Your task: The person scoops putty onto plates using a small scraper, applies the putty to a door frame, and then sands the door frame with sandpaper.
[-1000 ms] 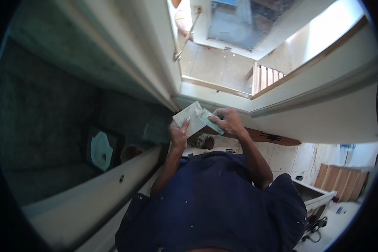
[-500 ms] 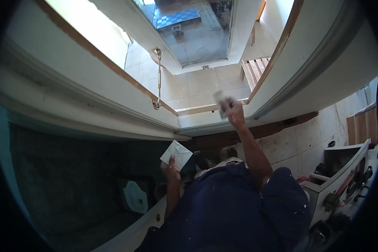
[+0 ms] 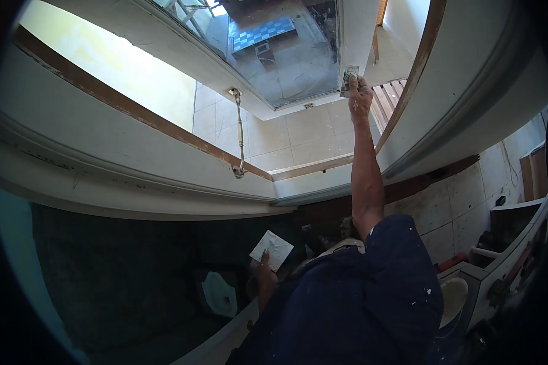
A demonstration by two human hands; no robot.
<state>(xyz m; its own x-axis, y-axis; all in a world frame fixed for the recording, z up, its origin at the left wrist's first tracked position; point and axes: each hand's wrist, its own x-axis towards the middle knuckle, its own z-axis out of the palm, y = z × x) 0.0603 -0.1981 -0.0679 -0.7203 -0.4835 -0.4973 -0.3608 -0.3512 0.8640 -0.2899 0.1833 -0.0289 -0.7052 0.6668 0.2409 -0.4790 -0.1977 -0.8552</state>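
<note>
My right hand (image 3: 360,97) is stretched out to the lower right corner of the white window sash (image 3: 342,106). Its fingers close on a flat, greyish scraper (image 3: 348,80) smeared with white, which lies against or very near the frame beside the glass (image 3: 292,79). Lower down, close to my body, my left hand (image 3: 266,274) grips a square white tile (image 3: 274,248) with its thumb on top. A lump of whitish paste (image 3: 276,245) is spread over the tile's face. White specks mark my right hand.
A metal window stay (image 3: 240,131) links the sash to the wooden-edged window frame (image 3: 313,167). Outside, a slatted bench (image 3: 393,100) stands on tiled floor. Behind my left hand is a squat toilet pan (image 3: 219,294); a box-like unit (image 3: 511,243) stands at right.
My right hand has moved up and outward with the scraper, from above the sill to the sash corner. My left hand still holds the tile low. The view has shifted slightly.
</note>
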